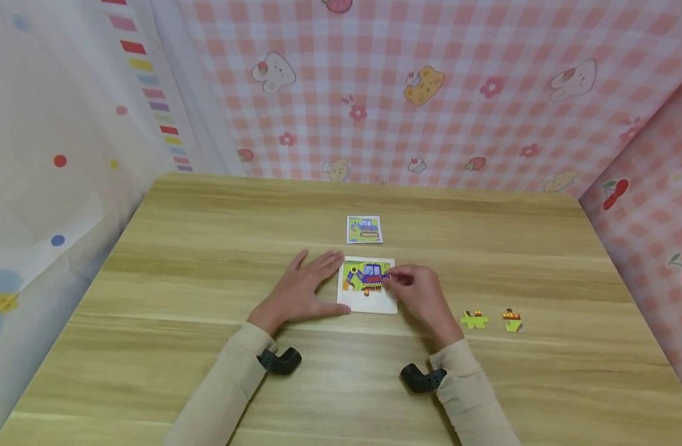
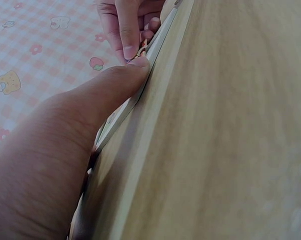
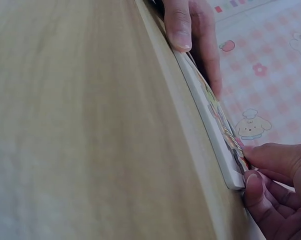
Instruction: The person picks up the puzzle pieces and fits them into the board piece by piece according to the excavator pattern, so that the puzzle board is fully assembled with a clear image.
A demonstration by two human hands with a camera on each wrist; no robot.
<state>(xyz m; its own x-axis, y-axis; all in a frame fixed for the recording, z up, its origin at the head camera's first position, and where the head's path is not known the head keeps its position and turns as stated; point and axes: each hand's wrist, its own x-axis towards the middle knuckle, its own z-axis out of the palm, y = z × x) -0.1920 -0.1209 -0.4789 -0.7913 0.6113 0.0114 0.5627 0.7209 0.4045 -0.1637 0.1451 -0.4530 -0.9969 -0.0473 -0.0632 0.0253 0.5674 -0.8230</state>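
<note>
Both arms [image 1: 225, 387] angled inward; left grip [image 1: 299, 290] splayed, right grip [image 1: 422, 293] pinching piece [image 1: 384, 277].

Wears long, plain beige sleeves [image 1: 220, 391], slightly wrinkled, at lower centre. Has a bent, black, rounded device [image 1: 285, 362] jutting inward from each.

Smooth wood grain across the broad yellow-brown desk [image 1: 151, 279], with a soft sheen. Flat matt surface, in wood or card, hard to tell which, on the square white puzzle board [image 1: 368, 303]. Paper-like print on the small square white-bordered picture card [image 1: 365, 229]. Smooth printed faces on the 2 loose yellow-green interlocking puzzle pieces [image 1: 474, 319] [image 1: 512, 321]. Matt, plastic-looking shells on the 2 curved black wrist mounts [image 1: 285, 361] [image 1: 422, 378]. Creased matt cloth in the 2 long beige sleeves [image 1: 229, 378] [image 1: 474, 384]. Printed cloth in the pink-and-white checked hanging [image 1: 346, 74].
</note>
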